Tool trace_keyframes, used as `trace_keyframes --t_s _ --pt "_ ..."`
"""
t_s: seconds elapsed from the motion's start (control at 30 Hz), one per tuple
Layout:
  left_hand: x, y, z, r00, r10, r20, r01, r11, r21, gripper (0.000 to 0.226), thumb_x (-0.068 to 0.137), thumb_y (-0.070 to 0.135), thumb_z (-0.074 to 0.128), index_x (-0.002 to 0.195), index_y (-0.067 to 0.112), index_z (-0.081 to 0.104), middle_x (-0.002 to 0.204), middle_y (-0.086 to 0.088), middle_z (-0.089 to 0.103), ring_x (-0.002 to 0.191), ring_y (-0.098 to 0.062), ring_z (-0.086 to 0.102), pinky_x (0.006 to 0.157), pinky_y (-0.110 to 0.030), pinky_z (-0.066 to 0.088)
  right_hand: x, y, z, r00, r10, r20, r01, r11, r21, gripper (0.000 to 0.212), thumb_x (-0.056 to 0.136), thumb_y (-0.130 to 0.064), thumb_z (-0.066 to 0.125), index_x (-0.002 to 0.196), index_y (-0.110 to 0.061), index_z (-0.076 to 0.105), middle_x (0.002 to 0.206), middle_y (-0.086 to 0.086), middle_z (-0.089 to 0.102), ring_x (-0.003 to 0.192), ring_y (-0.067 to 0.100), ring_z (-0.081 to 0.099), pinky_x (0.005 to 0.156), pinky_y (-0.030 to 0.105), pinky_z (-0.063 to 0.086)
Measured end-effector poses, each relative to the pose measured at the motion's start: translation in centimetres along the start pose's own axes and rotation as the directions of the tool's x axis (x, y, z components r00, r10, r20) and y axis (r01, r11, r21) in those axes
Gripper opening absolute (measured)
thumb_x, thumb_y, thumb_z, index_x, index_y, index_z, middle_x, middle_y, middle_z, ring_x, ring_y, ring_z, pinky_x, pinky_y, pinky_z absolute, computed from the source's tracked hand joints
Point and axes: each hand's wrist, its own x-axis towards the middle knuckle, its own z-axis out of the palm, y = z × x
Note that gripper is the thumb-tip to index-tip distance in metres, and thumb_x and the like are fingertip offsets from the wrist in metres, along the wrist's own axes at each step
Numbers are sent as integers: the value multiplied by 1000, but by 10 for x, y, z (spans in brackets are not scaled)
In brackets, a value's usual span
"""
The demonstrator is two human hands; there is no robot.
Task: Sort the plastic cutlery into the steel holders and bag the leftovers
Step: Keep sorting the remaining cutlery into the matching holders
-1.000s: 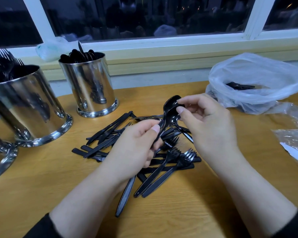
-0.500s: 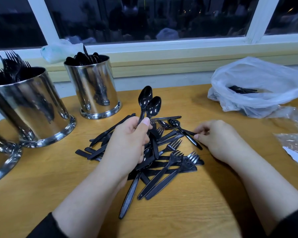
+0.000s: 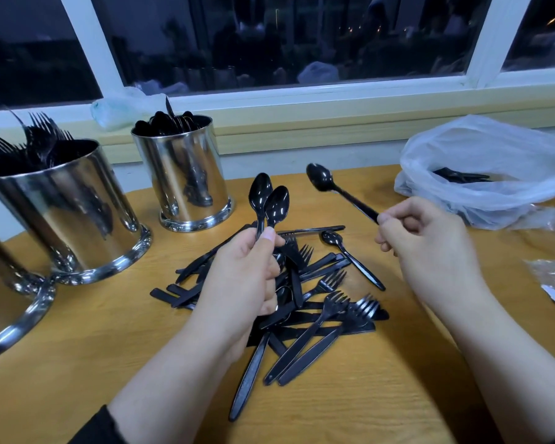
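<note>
Three spoons in hand: we hold two (image 3: 269,200) upright in the left hand (image 3: 241,283), fingers curled round the handles, thumb pressed on top; the right hand (image 3: 430,248) pinches a third spoon (image 3: 337,190) by the handle end, bowl tilted up and left.
Pile: mixed black forks, knives and one loose spoon (image 3: 350,257) lie criss-crossed on the table (image 3: 382,395) between our hands.
Handling: we judge the plastic light, thin, a bit springy and slick; grip mid-handle, not the bowl or tines, which could snap.
Holders: spoon holder (image 3: 183,174) stands near the left hand; fork holder (image 3: 64,206) further left, a third cut off at the edge.
Bag: clear bag (image 3: 494,174) at far right, dark cutlery inside.
Surface: smooth wood-grain top, things will slide.
Room: dark window (image 3: 269,40), pale sill, dim light.
</note>
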Motion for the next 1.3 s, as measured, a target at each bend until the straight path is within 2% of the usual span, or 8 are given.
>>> trace_keyframes --t_s 0.17,0.37,0.5,0.77,0.9,1.03,1.13,1.3 --pt "1 -1 -1 999 -40 -18 37 994 -106 32 110 38 44 97 12 57 61 2 40 45 -11 27 39 -22 28 -22 -24 15 984 -170 -51 174 979 104 12 91 -23 68 79 -27 67 75 -6 67 67 8 59 62 22 47" --pt "4 -1 2 994 -62 -91 36 965 -261 39 108 45 44 102 10 61 57 4 31 44 -10 23 38 -23 25 -35 -26 37 930 -362 60 366 925 -99 10 86 -21 71 78 -22 65 66 -7 57 67 16 53 60 28 42" --pt "0 3 3 995 -56 -79 32 962 -271 47 106 52 45 108 9 64 59 4 29 46 -10 23 40 -24 25 -38 -26 41 907 -385 169 405 908 -108 9 86 -25 70 80 -25 64 79 -12 57 70 10 53 59 16 38" --pt "-1 1 3 997 -53 -56 42 983 -177 32 103 38 59 96 8 63 63 3 35 47 -10 30 43 -23 28 -40 -23 44 803 -426 416 498 864 -76 10 88 -35 74 93 -28 69 75 -18 57 77 6 57 65 17 45" --pt "3 1 -2 993 -20 -115 5 992 -129 36 105 42 54 82 15 57 69 -3 46 53 -13 42 53 -30 39 -25 -14 34 918 -241 315 261 965 -24 18 89 -49 65 86 -32 70 73 -23 63 71 2 59 61 16 41" --pt "7 7 -6 992 1 -125 -25 981 -191 38 107 43 47 81 16 50 70 -3 55 63 -19 58 72 -41 53 1 12 12 966 42 254 72 903 -423 13 93 -42 68 85 -31 66 73 -16 59 74 2 55 59 22 38" --pt "5 7 -7 991 23 -131 -49 979 -199 38 108 46 44 85 16 47 60 2 37 50 -17 39 52 -30 44 6 20 7 924 248 291 -47 828 -559 17 89 -44 73 93 -28 66 81 -12 59 82 12 57 59 21 37" --pt "8 8 -13 984 -10 -175 -26 978 -205 33 105 46 51 89 18 48 59 6 28 46 -10 20 36 -21 20 7 20 9 920 304 249 -88 777 -624 19 87 -42 75 84 -26 65 82 -5 64 90 23 62 74 34 47"
